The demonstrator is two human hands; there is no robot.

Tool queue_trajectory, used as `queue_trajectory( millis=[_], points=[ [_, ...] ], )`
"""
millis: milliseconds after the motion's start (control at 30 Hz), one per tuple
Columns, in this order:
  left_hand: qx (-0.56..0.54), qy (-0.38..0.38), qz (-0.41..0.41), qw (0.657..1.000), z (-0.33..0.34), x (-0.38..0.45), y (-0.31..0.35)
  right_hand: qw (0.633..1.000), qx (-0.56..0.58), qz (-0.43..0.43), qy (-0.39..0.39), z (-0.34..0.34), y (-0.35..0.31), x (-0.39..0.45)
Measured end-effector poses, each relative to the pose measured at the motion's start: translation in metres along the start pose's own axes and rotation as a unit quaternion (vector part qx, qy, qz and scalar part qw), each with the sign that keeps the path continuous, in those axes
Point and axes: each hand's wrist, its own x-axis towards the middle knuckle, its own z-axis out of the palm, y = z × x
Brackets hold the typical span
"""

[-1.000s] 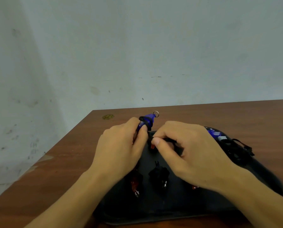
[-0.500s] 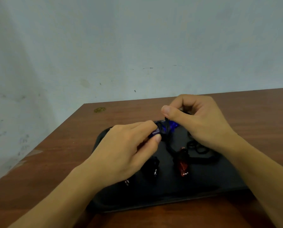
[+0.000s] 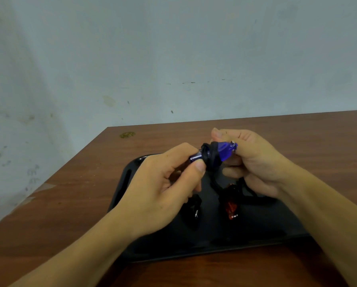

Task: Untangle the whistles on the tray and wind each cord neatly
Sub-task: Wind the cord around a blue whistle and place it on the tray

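Note:
A blue whistle [image 3: 225, 152] with black cord [image 3: 209, 157] wound round its middle is held above the black tray [image 3: 262, 226]. My left hand [image 3: 165, 189] pinches the whistle's mouthpiece end between thumb and forefinger. My right hand [image 3: 250, 162] grips the whistle's ring end, and the loose cord hangs from there down to the tray. On the tray lie a red whistle [image 3: 231, 206] and a black whistle [image 3: 194, 208], each with dark cord round it.
The tray sits on a brown wooden table [image 3: 74, 199] whose left edge runs diagonally close by. A small gold disc [image 3: 127, 134] lies near the table's far left corner. A pale wall stands behind.
Both hands have lifted the blue whistle higher above the tray. More cord now sits wound round its body, and my right hand has moved from the cord to the whistle's ring end.

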Motion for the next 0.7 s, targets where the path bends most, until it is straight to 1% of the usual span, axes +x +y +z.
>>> queue_trajectory(
  millis=[167, 300, 400, 467, 567, 633, 700],
  points=[
    [-0.042, 0.029, -0.042, 0.998, 0.001, 0.001, -0.007, 0.998, 0.058, 0.012, -0.033, 0.003, 0.008, 0.001],
    [-0.041, 0.066, -0.063, 0.995, -0.002, 0.005, -0.014, 0.999, 0.023, 0.009, -0.029, 0.006, 0.009, 0.0],
    [-0.036, 0.085, -0.078, 0.993, -0.003, 0.006, -0.015, 0.999, -0.039, -0.022, -0.005, 0.01, 0.01, -0.002],
    [-0.034, 0.095, -0.088, 0.991, -0.003, 0.006, -0.015, 0.991, -0.101, -0.084, 0.012, 0.011, 0.011, -0.002],
    [-0.018, 0.104, -0.095, 0.99, -0.004, 0.008, -0.017, 0.955, -0.231, -0.184, 0.018, 0.011, 0.013, -0.003],
    [0.006, 0.11, -0.094, 0.989, -0.005, 0.008, -0.019, 0.93, -0.296, -0.218, 0.019, 0.01, 0.015, -0.004],
    [0.04, 0.115, -0.092, 0.988, -0.007, 0.009, -0.02, 0.911, -0.335, -0.238, 0.024, 0.009, 0.012, -0.005]
  ],
)
